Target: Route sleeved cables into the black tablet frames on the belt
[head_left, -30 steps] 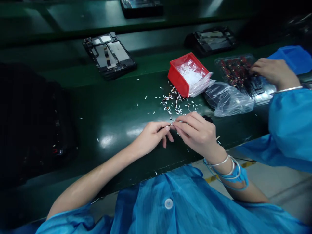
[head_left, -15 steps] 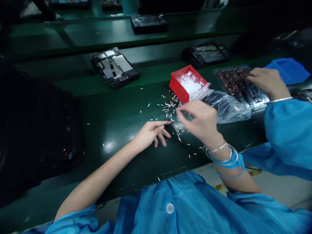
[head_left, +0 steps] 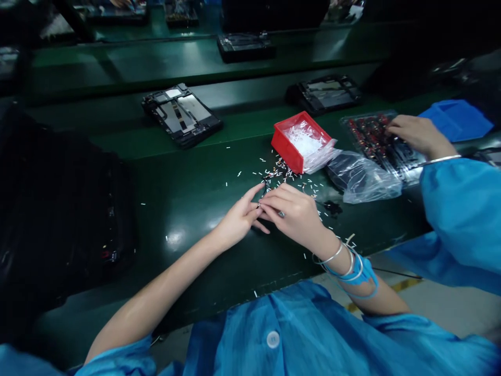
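Note:
My left hand point(head_left: 237, 220) pinches a thin black wire point(head_left: 265, 185) between thumb and fingers, its other fingers spread. Fingertips of my right hand point(head_left: 295, 215) are pressed together and meet the left fingertips at the wire. Whatever small piece lies in the right pinch is hidden. Short white tube pieces point(head_left: 280, 169) are scattered on the green bench point(head_left: 183, 188) around both hands, mixed with small dark and orange bits. Just beyond stands a red bin point(head_left: 287, 151) holding a heap of white tube pieces point(head_left: 305, 140) in a clear bag.
A clear plastic bag point(head_left: 366, 180) lies right of the bin, beside a clear tray of red and black parts point(head_left: 368, 133). A co-worker's hand point(head_left: 417, 134) reaches into that tray. Dark device frames point(head_left: 183, 117) rest farther back. A blue bin point(head_left: 456, 120) stands right; dark stacked units point(head_left: 78, 209) rise left.
My right hand has moved left and down, so its fingertips now meet my left hand's. The co-worker's hand has shifted slightly left over the tray. The view has tilted slightly.

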